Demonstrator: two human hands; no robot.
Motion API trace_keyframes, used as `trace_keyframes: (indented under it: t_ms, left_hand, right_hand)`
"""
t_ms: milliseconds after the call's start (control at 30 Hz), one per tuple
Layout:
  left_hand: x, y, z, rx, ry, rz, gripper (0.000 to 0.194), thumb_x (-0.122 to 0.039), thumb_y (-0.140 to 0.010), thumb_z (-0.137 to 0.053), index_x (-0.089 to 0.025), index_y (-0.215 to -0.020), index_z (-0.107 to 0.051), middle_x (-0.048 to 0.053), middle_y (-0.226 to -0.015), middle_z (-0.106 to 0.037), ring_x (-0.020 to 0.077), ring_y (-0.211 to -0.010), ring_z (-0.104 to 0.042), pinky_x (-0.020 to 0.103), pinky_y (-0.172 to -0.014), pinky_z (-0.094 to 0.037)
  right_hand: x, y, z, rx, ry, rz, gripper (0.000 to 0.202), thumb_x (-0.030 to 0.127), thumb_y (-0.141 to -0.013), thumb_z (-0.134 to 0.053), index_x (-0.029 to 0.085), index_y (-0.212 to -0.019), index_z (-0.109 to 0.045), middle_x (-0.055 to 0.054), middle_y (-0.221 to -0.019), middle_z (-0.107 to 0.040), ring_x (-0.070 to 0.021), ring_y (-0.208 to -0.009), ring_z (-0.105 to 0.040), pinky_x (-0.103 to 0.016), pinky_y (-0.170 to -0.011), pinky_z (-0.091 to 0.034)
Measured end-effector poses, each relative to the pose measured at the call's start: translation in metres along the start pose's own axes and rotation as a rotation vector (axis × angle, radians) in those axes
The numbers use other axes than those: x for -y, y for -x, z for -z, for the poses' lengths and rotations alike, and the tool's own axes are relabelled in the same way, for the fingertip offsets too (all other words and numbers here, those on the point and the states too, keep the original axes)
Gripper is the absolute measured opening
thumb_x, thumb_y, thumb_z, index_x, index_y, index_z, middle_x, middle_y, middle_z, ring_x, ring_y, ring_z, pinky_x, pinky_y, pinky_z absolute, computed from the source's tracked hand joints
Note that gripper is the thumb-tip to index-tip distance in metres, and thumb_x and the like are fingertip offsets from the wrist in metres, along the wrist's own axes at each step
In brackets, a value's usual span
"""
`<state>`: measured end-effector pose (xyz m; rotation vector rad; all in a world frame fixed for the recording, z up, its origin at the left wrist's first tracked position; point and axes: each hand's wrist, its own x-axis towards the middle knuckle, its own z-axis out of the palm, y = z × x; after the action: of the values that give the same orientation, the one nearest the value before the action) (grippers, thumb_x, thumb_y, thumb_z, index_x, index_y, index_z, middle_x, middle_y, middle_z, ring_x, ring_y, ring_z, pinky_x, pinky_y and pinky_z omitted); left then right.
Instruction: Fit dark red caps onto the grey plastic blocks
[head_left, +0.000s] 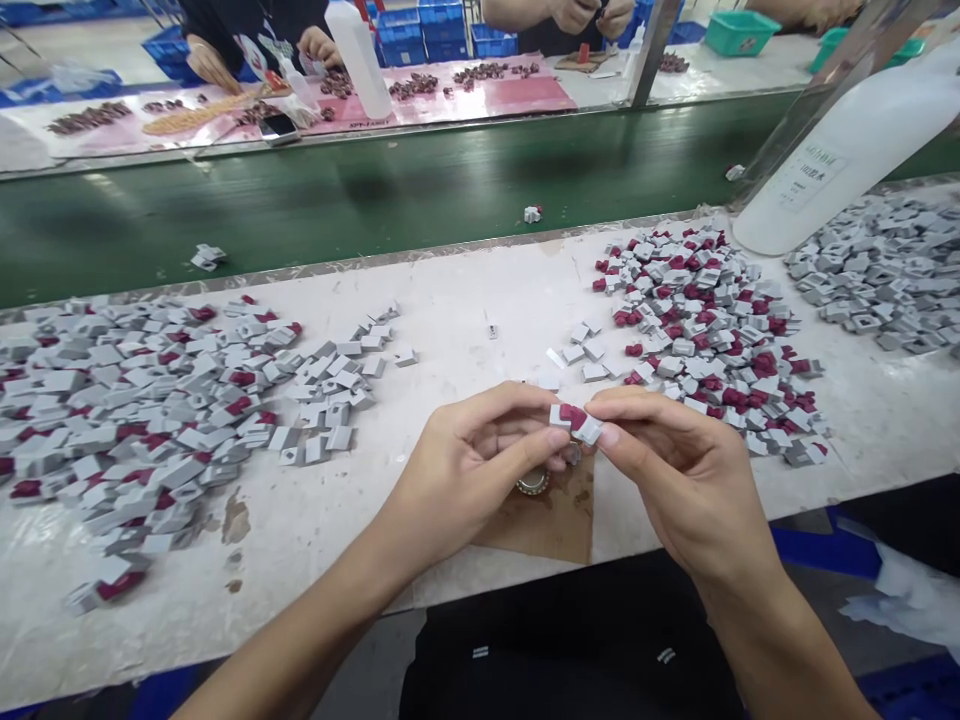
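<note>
A small grey and dark red piece [574,416] is held between both hands above the table. My left hand [480,465] pinches its left end between thumb and fingers. At its right end, the thumb and index finger of my right hand [682,465] close on a grey part. Below my left hand's fingertips a round metal cap [533,483] lies on a brown board [559,525], partly hidden. Heaps of grey and dark red pieces lie on the left [150,410] and on the right [705,330].
A large white bottle [840,150] stands at the back right, beside a heap of grey pieces [889,270]. Behind the table [465,290] runs a green belt [375,190] carrying a few pieces. Across it, other people's hands work at another table.
</note>
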<state>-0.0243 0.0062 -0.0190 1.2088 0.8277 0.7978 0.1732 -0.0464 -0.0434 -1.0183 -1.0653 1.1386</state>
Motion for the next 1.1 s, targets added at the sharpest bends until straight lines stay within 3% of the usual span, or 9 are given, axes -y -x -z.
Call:
trace_keyframes:
  t_ms: [167,300,400,467,533,733,933,1033,1100]
  left_hand:
    - [-0.014,0.003,0.002,0.007,-0.182,-0.065,0.006,-0.024,-0.105,-0.081,-0.025,-0.110,-0.085,0.001,-0.099,-0.088,0.0202,-0.087,-0.085,0.030,-0.081,-0.070]
    - [-0.024,-0.023,0.022,-0.014,-0.502,-0.139,0.005,-0.028,-0.105,-0.078,-0.024,-0.106,-0.082,0.003,-0.099,-0.087,0.0233,-0.089,-0.082,0.034,-0.078,-0.066]
    - [-0.030,-0.075,0.057,-0.134,-0.792,-0.232,0.006,-0.025,-0.102,-0.076,-0.023,-0.101,-0.081,0.007,-0.105,-0.086,0.0261,-0.094,-0.078,0.039,-0.082,-0.061]
    - [-0.034,-0.117,0.089,-0.342,-0.820,-0.208,0.008,-0.022,-0.099,-0.080,-0.021,-0.091,-0.078,0.008,-0.100,-0.084,0.0244,-0.091,-0.074,0.039,-0.085,-0.060]
    - [-0.038,-0.155,0.124,-0.606,-0.805,-0.057,0.008,-0.023,-0.100,-0.082,-0.017,-0.102,-0.078,0.009,-0.101,-0.083,0.0219,-0.091,-0.072,0.039,-0.089,-0.060]
    - [-0.044,-0.209,0.205,-0.784,-0.864,0.107,0.044,-0.041,-0.111,-0.075,-0.018,-0.148,-0.069,0.013,-0.147,-0.071,0.0305,-0.124,-0.075,0.053,-0.103,-0.067]
    - [-0.045,-0.194,0.219,-0.830,-0.930,0.151,0.019,-0.013,-0.092,-0.086,-0.013,-0.108,-0.075,0.024,-0.128,-0.076,0.0444,-0.131,-0.067,0.063,-0.112,-0.053]
    - [-0.048,-0.160,0.191,-0.780,-0.957,0.026,0.030,-0.010,-0.093,-0.079,-0.017,-0.121,-0.073,0.023,-0.149,-0.068,0.0429,-0.145,-0.058,0.057,-0.118,-0.048]
    - [-0.048,-0.130,0.161,-0.569,-0.911,-0.154,0.034,-0.014,-0.101,-0.072,-0.020,-0.134,-0.071,0.017,-0.146,-0.072,0.0337,-0.135,-0.067,0.049,-0.114,-0.054]
  right_hand:
    - [0.008,-0.009,0.003,0.046,-0.013,0.001,0.018,0.021,-0.104,-0.084,0.036,-0.109,-0.094,-0.003,-0.111,-0.085,-0.0201,-0.100,-0.082,-0.030,-0.083,-0.070]
    - [0.012,-0.052,0.004,0.161,0.230,-0.044,0.014,0.024,-0.102,-0.083,0.029,-0.111,-0.093,-0.006,-0.105,-0.088,-0.0251,-0.098,-0.084,-0.039,-0.085,-0.072]
    - [0.007,-0.118,-0.001,0.187,0.667,0.013,0.028,0.022,-0.102,-0.077,0.024,-0.128,-0.089,-0.011,-0.121,-0.088,-0.0275,-0.101,-0.083,-0.045,-0.091,-0.070]
    - [-0.001,-0.173,-0.011,0.112,0.886,0.077,0.037,0.013,-0.100,-0.073,0.020,-0.134,-0.085,-0.015,-0.137,-0.083,-0.0306,-0.113,-0.081,-0.050,-0.103,-0.066]
    - [-0.012,-0.226,-0.023,0.089,0.956,0.088,0.041,0.009,-0.096,-0.073,0.019,-0.133,-0.085,-0.017,-0.136,-0.082,-0.0350,-0.119,-0.078,-0.055,-0.111,-0.060]
    - [-0.046,-0.325,-0.059,0.106,1.041,0.058,0.039,0.009,-0.089,-0.076,0.017,-0.126,-0.086,-0.020,-0.143,-0.077,-0.0378,-0.124,-0.073,-0.052,-0.111,-0.057]
    - [-0.045,-0.329,-0.064,0.133,0.926,0.098,0.022,0.005,-0.087,-0.074,0.019,-0.101,-0.085,-0.013,-0.107,-0.083,-0.0353,-0.114,-0.076,-0.052,-0.108,-0.058]
    - [-0.029,-0.293,-0.058,0.145,0.774,0.094,0.022,0.010,-0.089,-0.074,0.017,-0.108,-0.083,-0.011,-0.096,-0.082,-0.0288,-0.094,-0.079,-0.047,-0.090,-0.065]
    - [-0.017,-0.256,-0.054,0.198,0.505,0.002,0.019,0.016,-0.088,-0.079,0.017,-0.107,-0.081,-0.009,-0.089,-0.081,-0.0260,-0.085,-0.079,-0.044,-0.080,-0.068]
